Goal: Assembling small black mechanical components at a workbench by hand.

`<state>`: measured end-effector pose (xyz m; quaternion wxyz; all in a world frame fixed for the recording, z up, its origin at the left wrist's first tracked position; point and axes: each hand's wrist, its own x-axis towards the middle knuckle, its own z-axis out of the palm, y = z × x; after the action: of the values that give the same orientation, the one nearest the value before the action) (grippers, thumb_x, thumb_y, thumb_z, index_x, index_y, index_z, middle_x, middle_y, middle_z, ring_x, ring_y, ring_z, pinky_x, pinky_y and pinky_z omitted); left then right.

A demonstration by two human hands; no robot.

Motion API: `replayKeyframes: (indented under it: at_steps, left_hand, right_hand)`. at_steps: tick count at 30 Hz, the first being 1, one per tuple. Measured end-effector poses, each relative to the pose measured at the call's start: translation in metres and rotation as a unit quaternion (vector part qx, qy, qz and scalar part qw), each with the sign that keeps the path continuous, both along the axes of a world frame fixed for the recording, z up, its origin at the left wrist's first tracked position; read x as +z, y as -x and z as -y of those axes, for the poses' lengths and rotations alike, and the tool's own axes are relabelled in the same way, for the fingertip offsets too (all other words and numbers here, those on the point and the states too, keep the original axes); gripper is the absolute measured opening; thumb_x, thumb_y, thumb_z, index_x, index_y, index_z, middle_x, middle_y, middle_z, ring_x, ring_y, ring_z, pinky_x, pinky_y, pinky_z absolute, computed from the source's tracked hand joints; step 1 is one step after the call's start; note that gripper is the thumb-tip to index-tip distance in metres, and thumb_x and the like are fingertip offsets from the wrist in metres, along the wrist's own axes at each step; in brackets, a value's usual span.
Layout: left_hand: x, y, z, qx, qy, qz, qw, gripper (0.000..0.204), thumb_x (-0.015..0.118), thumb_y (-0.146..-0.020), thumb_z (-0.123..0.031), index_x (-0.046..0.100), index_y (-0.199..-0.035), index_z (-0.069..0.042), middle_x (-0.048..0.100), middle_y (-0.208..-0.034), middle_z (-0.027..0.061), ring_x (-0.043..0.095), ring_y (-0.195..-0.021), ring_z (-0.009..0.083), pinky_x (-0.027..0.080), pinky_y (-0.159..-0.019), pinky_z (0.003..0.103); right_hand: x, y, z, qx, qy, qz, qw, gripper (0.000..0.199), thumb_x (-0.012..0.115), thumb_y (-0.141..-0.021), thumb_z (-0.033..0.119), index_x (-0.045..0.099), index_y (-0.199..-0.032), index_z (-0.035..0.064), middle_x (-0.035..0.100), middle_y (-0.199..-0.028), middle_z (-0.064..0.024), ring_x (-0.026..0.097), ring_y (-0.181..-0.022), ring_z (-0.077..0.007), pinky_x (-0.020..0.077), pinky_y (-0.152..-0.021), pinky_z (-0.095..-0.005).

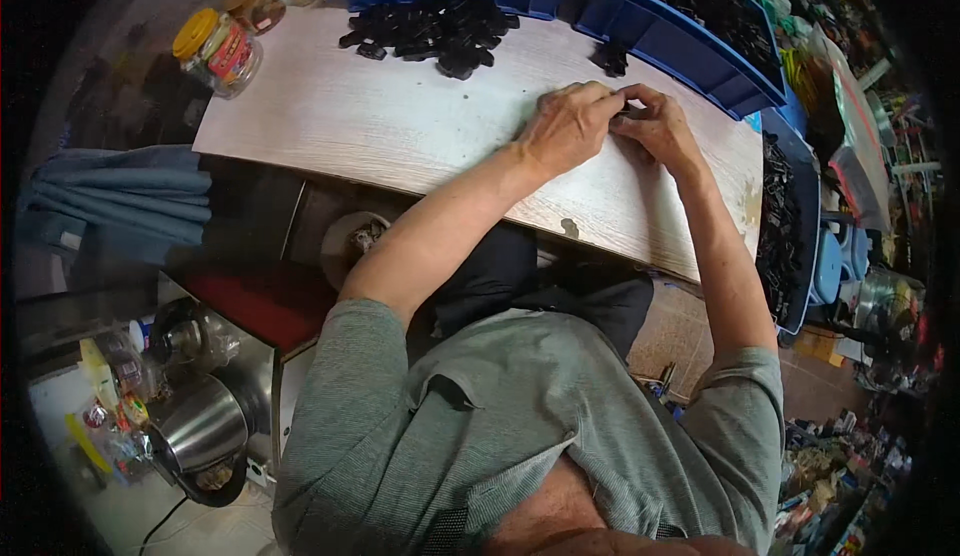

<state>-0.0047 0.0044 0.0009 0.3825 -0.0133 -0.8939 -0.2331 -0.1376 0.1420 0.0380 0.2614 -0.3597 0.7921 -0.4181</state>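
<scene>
Left hand (568,126) and right hand (655,128): jointly pinching small black part (628,113) | Risk: part slips, joining far-left pile (430,34).

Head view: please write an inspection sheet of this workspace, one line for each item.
Surface: pale wood-grain board, worn at its near right edge.
Job's things: a small black part is pinched between both hands; a pile of black parts lies at the far edge, and a smaller black heap lies near the bins.
Clutter: two lidded jars at the far left corner.
Grippers: left hand and right hand meet fingertip to fingertip on the part.
Cables: a dark cord on the floor at lower left.
Surroundings: blue bins of black parts, a steel kettle, folded blue cloth.
</scene>
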Motion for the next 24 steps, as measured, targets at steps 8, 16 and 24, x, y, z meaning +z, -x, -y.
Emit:
replayKeyframes:
  at_steps: [8, 16, 24]
  left_hand:
    - [-0.001, 0.001, 0.011, -0.040, -0.086, 0.011, 0.995, 0.023, 0.065, -0.088, -0.002, 0.075, -0.109, -0.003, 0.074, -0.106, 0.0127, 0.073, -0.091, 0.0321, 0.060, -0.079, 0.039]
    - [-0.003, 0.003, 0.011, -0.039, -0.111, 0.004, 0.993, 0.023, 0.065, -0.089, 0.000, 0.074, -0.109, -0.002, 0.073, -0.108, 0.0155, 0.073, -0.095, 0.0343, 0.060, -0.081, 0.039]
    - [0.001, -0.002, 0.010, -0.042, -0.115, -0.006, 0.992, 0.022, 0.068, -0.088, 0.001, 0.075, -0.108, -0.004, 0.073, -0.109, 0.0145, 0.073, -0.095, 0.0347, 0.060, -0.081, 0.040]
  right_hand:
    - [-0.002, -0.001, 0.001, -0.013, -0.001, -0.008, 1.000, 0.030, 0.080, -0.087, 0.016, 0.066, -0.112, 0.0072, 0.062, -0.068, 0.0012, 0.048, -0.051, -0.0055, 0.0344, -0.043, -0.0249]
    - [-0.003, 0.000, -0.004, -0.006, -0.044, -0.071, 0.996, 0.040, 0.086, -0.077, 0.024, 0.073, -0.110, 0.0055, 0.072, -0.081, -0.0079, 0.064, -0.068, -0.0163, 0.0517, -0.063, -0.0326]
    - [-0.012, 0.004, -0.005, 0.018, -0.013, -0.081, 0.996, 0.029, 0.085, -0.081, 0.015, 0.072, -0.105, 0.0069, 0.067, -0.077, 0.0011, 0.052, -0.061, -0.0064, 0.0406, -0.052, -0.0251]
